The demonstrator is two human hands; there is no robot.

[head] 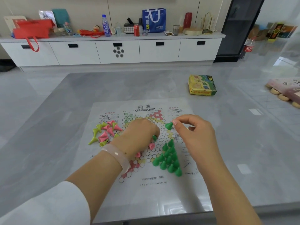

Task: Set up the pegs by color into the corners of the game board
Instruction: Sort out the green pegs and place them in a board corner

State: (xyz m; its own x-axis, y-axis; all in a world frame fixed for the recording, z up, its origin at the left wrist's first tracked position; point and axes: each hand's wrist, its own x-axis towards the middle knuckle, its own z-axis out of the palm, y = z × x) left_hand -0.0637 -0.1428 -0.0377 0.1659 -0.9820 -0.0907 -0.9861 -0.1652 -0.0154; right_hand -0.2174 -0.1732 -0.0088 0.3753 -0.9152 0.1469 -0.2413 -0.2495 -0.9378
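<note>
A single green peg point(168, 125) is pinched at its narrow end between the thumb and forefinger of the right hand point(197, 135), with the wide base turned to the left and the peg held clear above the game board point(162, 153). Nearer the body from that grip, the green pegs point(168, 157) already set upright are seen packed into the near right corner of the star. The held peg is best turned base down before it is lowered, and brought in at the open edge of the group so that its neighbours are not tipped. The left hand point(139, 135) is lowered onto the middle of the board with its fingers curled; a green piece and a pink peg point(151, 145) show just at its fingertips, though whether anything is gripped cannot be told. Well to the left, a loose heap of pink and yellow-green pegs point(105, 133) is left unsorted on the sheet's edge.
</note>
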